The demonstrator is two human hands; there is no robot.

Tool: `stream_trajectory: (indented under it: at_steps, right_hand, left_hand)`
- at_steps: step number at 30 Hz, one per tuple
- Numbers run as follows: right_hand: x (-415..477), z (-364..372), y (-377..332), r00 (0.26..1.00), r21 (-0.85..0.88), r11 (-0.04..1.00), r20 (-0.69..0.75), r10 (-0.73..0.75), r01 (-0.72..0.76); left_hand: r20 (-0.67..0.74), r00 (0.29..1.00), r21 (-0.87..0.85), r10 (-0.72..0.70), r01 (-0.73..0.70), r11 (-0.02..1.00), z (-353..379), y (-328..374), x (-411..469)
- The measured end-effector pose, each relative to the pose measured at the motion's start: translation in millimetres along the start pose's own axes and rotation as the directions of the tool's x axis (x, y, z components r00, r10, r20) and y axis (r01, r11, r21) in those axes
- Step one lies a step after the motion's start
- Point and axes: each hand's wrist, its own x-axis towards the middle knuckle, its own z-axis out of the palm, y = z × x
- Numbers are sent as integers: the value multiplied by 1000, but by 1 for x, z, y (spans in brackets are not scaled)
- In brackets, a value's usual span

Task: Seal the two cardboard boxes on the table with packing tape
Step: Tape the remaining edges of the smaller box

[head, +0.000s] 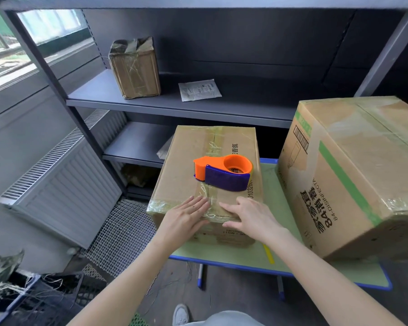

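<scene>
Head view: both boxes look taped; left hand (186, 214) and right hand (247, 216), fingers spread flat, press tape on the smaller box (186, 161), tape dispenser (223, 172) resting atop.

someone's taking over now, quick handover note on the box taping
Left hand: open, flat on the tape at the near top edge of the small box.
Right hand: open, resting beside it on the same edge.
Tape dispenser: lying on the small box, unheld.
Large box: on the table, to its right, tape across its top.
Done: both look taped.
Left: smooth this end; check the large box's seams.
</scene>
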Motion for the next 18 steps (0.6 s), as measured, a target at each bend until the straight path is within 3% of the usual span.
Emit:
stream_trajectory:
  at_steps: [11, 15, 18]
  right_hand:
    - [25, 6, -17, 992, 3, 993, -28, -120, 120]
    - [29, 5, -16, 992, 19, 992, 10, -123, 122]
    - [34, 0, -14, 994, 89, 993, 69, -82, 75]
  left_hand:
    - [-119, 989, 8, 86, -85, 996, 11, -3, -1]
    - [-59, 997, -54, 57, -61, 997, 5, -7, 2]
    - [68, 998, -172, -17, 29, 985, -7, -15, 10]
